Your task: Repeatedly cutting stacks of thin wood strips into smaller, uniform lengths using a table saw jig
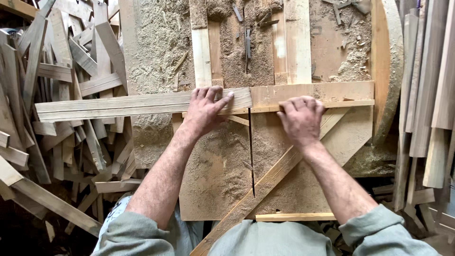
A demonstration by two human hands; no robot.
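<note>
left hand (204,110) lies flat with fingers spread a bit, pressing down on the long pale wooden plank (142,105), right at the plank's 3 o'clock end. that plank runs across the sawdust-covered wooden desk (213,175) and sticks out well past its 9 o'clock edge. right hand (301,118) is curled knuckles-up, fingers bent down on the thin pale wooden strip (341,104) lying along a wider board, just beside the plank's end; can't tell if it's really gripping it. a dark narrow saw slot (250,156) runs from between the 2 hands toward 6 o'clock. a diagonal wooden brace (265,185) crosses the desk under the right wrist. a heap of offcut wooden slats (61,142) sits at 9 o'clock, more long boards (426,95) lean at 3 o'clock.
</note>
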